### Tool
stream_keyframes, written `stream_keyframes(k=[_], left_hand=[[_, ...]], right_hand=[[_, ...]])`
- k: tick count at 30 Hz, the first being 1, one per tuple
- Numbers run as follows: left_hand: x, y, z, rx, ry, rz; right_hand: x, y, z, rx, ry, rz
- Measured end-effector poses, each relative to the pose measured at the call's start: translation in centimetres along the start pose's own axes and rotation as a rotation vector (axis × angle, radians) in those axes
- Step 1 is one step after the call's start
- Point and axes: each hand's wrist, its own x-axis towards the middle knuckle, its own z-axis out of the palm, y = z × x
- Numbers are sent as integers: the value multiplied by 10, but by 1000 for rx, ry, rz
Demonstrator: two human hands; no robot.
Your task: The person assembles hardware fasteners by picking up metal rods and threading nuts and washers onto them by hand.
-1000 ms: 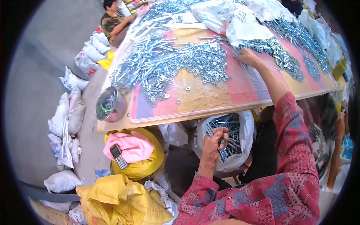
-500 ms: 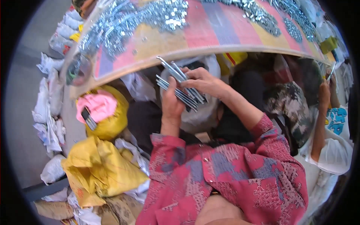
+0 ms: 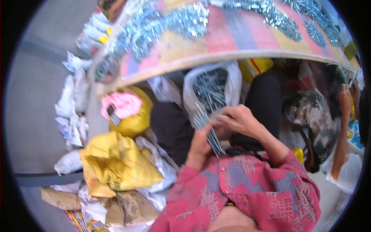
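A bundle of long, thin silvery metal rods (image 3: 215, 141) lies in my left hand (image 3: 198, 146), whose fingers are closed round it low in front of my shirt. My right hand (image 3: 242, 120) is just to the right of the bundle's upper part, with bent fingers. Motion blurs those fingertips, so whether they pinch a rod does not show. Beyond both hands, between my knees, a white bag (image 3: 234, 77) stands with its mouth wide, and many similar loose metal rods (image 3: 210, 89) fill it.
A striped table (image 3: 220, 48) curves across the far side, bearing heaps of shiny metal pieces (image 3: 185, 24). To my left are a yellow bag with pink cloth (image 3: 123, 103) and a crumpled yellow sack (image 3: 119, 162). Another person's arm (image 3: 342, 131) reaches in at the right.
Both hands have come lower and nearer to my body. The rods that were in my right hand no longer show there. The bag's contents have come into view.
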Motion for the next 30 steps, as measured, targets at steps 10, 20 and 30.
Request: stream_keyframes(k=[10, 20, 30], left_hand=[[-10, -10, 30, 167, -141, -59], [-10, -7, 35, 277, -138, -202], [49, 45, 15, 3, -196, -20]], right_hand=[[-5, 27, 21, 849, -35, 279], [20, 41, 16, 933, -27, 278], [76, -11, -42, 531, 687, -285]])
